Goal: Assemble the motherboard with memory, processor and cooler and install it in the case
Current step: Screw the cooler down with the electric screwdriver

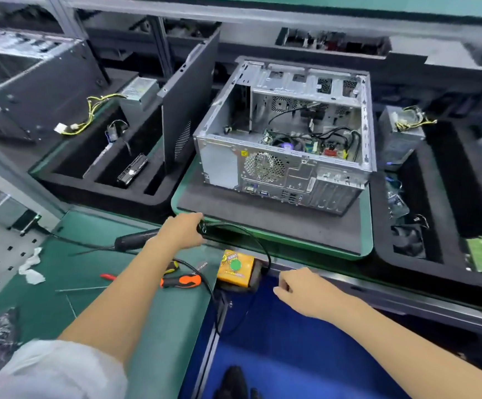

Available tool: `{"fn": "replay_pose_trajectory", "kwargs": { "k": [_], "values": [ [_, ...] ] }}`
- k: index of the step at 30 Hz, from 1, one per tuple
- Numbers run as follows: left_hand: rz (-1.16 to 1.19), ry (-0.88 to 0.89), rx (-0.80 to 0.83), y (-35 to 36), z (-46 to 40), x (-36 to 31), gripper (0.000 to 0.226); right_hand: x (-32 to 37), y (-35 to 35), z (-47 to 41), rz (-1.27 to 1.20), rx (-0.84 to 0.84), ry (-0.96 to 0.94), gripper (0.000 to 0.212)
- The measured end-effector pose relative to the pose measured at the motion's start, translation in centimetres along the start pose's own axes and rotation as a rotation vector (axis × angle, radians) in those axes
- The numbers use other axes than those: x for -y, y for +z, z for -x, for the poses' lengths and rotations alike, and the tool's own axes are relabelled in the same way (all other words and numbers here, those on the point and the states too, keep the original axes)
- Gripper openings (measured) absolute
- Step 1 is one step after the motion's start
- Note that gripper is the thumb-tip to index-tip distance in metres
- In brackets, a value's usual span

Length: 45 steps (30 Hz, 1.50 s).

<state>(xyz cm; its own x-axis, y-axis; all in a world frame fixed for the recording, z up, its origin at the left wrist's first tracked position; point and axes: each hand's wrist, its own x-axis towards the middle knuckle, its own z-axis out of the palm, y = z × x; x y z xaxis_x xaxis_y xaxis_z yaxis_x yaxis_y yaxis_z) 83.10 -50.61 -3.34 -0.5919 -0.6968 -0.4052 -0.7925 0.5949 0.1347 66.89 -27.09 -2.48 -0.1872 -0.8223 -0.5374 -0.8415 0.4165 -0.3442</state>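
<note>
Beyond both my hands the case [284,133] lies on its side on a dark foam pad [268,217], its open flank turned up and its rear panel with the round fan grille facing me. It is bare silver metal. Inside, low against the far-side floor, I see the motherboard [306,141] with black cables looping over it and a red part near its right end; finer detail is blurred.

The pad sits on a green tray [369,226] whose near edge runs just past my left hand [183,230]. Black foam bins flank it left and right, with a dark side panel [186,102] standing upright just left of the case.

My left hand is curled round a black electric screwdriver [159,236] lying along the green table [61,283], its cable [258,240] arching off to the right. Just nearer than that hand lies an orange-handled screwdriver [180,280], and between my hands sits an orange box with a green button [235,269].

My right hand [297,286] hangs with loosely curled fingers, holding nothing, over the table's front edge, blue floor below.
</note>
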Motion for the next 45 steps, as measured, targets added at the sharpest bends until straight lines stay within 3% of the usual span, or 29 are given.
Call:
{"fn": "replay_pose_trajectory", "kwargs": {
  "k": [1,3,8,12,15,16,20,25,33,36,38,41,45],
  "values": [
    [0.021,0.036,0.003,-1.4,0.7,-1.7,0.017,-0.3,0.0,0.4,-0.004,0.000,-0.014,0.029],
    [0.121,0.092,0.019,-4.1,2.1,-5.5,0.012,-1.0,-0.2,1.3,-0.022,0.016,-0.036,0.030],
    [0.407,0.238,0.121,-9.1,6.2,-16.2,0.038,-4.4,-1.9,4.3,-0.186,0.020,-0.078,0.032],
    [0.584,0.393,0.255,-10.0,8.4,-25.6,0.063,-9.5,-4.6,8.1,-0.430,-0.073,-0.157,0.072],
    [0.663,0.524,0.332,-10.1,9.6,-33.7,0.069,-14.1,-7.0,11.5,-0.523,-0.217,-0.170,0.098],
    [0.662,0.567,0.336,-10.1,10.0,-36.6,0.068,-15.6,-7.8,12.8,-0.543,-0.274,-0.168,0.098],
    [0.680,0.758,0.378,-10.4,11.0,-46.6,0.057,-21.9,-10.9,17.5,-0.747,-0.518,-0.126,0.063],
    [0.729,0.882,0.364,-10.7,11.2,-55.4,0.058,-27.8,-13.5,21.6,-1.027,-0.859,-0.089,0.030],
    [0.806,1.167,0.480,-10.2,10.8,-65.0,0.037,-33.5,-16.1,26.4,-1.076,-1.241,0.154,0.034],
    [0.871,1.272,0.532,-10.3,10.0,-67.2,0.030,-34.6,-17.2,27.1,-1.126,-1.289,0.263,0.027],
    [0.898,1.315,0.542,-10.3,9.1,-68.5,0.031,-34.8,-17.6,27.5,-1.139,-1.270,0.303,0.036],
    [0.959,1.307,0.550,-10.0,7.7,-70.4,0.033,-34.5,-18.0,28.4,-1.045,-1.213,0.307,0.053],
    [0.993,1.319,0.558,-10.1,7.1,-72.8,0.034,-33.9,-17.7,30.0,-0.882,-1.068,0.338,0.050]
  ]
}}
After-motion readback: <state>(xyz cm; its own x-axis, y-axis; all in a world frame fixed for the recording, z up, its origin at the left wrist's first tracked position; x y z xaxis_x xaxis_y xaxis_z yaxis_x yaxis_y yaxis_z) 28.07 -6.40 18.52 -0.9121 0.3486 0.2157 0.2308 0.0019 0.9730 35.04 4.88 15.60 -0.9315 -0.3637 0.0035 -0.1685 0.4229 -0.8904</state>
